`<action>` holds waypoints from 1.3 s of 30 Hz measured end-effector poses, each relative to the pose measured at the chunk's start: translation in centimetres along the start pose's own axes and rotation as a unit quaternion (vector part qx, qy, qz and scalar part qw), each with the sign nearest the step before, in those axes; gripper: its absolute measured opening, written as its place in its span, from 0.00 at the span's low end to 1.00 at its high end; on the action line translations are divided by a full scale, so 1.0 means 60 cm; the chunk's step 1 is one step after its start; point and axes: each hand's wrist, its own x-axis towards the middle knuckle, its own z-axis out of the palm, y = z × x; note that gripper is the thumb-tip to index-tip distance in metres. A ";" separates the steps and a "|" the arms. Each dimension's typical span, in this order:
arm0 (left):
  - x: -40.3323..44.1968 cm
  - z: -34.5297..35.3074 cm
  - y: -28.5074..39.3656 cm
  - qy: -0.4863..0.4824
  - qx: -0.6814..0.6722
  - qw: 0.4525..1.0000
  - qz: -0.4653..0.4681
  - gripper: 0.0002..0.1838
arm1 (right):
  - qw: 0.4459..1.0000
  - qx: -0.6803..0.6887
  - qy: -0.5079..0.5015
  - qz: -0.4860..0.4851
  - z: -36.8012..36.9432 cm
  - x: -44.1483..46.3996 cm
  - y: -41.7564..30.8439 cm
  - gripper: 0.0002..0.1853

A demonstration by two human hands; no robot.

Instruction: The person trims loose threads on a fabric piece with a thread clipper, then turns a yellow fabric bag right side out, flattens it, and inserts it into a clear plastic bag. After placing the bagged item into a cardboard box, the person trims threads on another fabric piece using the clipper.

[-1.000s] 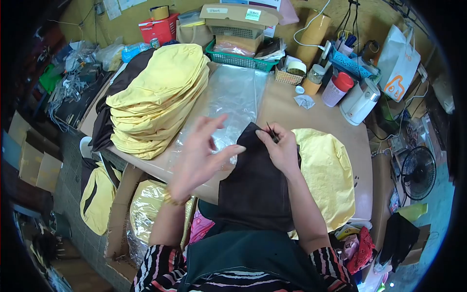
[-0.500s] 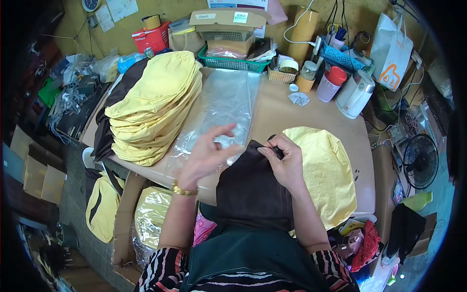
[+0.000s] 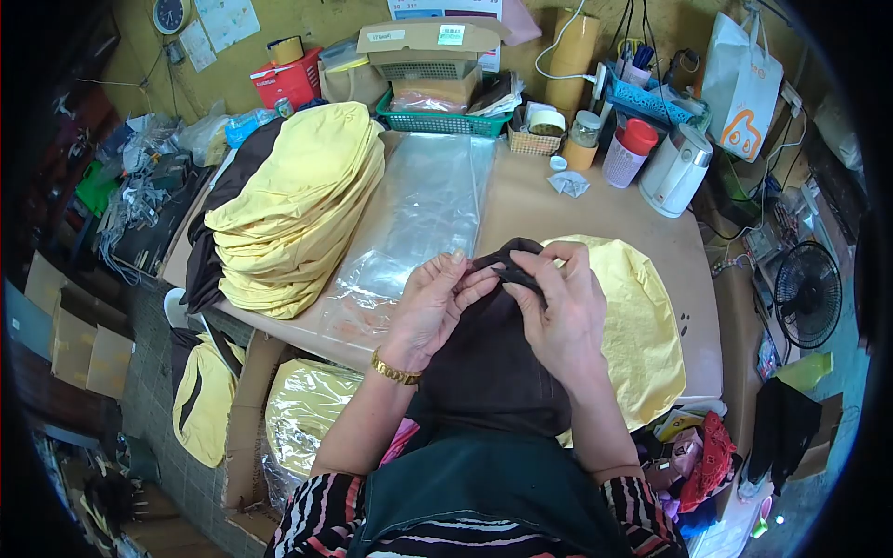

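A dark brown cloth piece [image 3: 488,367] hangs over the table's front edge against my apron. Its top edge is bunched between my two hands. My left hand [image 3: 433,302], with a gold bracelet at the wrist, pinches that edge from the left. My right hand [image 3: 567,307] grips the same edge with thumb and fingers, a short way to the right. The exact spot between the fingertips is too small to make out. Beside and partly behind my right hand lies a rounded yellow cloth piece [image 3: 642,325] on the table.
A tall stack of yellow cloth pieces [image 3: 298,205] stands at left, beside clear plastic bags [image 3: 423,186]. A cardboard box [image 3: 244,418] with a plastic-wrapped yellow piece sits below. An electric kettle [image 3: 676,172], a red-lidded cup [image 3: 631,153] and baskets line the back; a fan [image 3: 807,293] is at right.
My left hand, earlier spread in the air to the left, has come to the cloth's edge and closed on it. My right hand still holds the edge, its fingers shifted.
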 end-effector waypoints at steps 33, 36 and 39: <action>0.008 -0.002 0.049 -0.014 0.553 0.801 0.229 0.15 | 0.906 0.348 -0.071 0.230 0.049 0.008 0.082 0.14; 0.027 0.000 0.030 -0.070 0.570 0.807 0.138 0.07 | 0.917 0.328 -0.061 0.219 0.048 0.007 0.079 0.13; 0.026 -0.018 0.040 -0.039 0.553 0.811 0.186 0.07 | 0.916 0.321 -0.042 0.238 0.041 0.005 0.095 0.12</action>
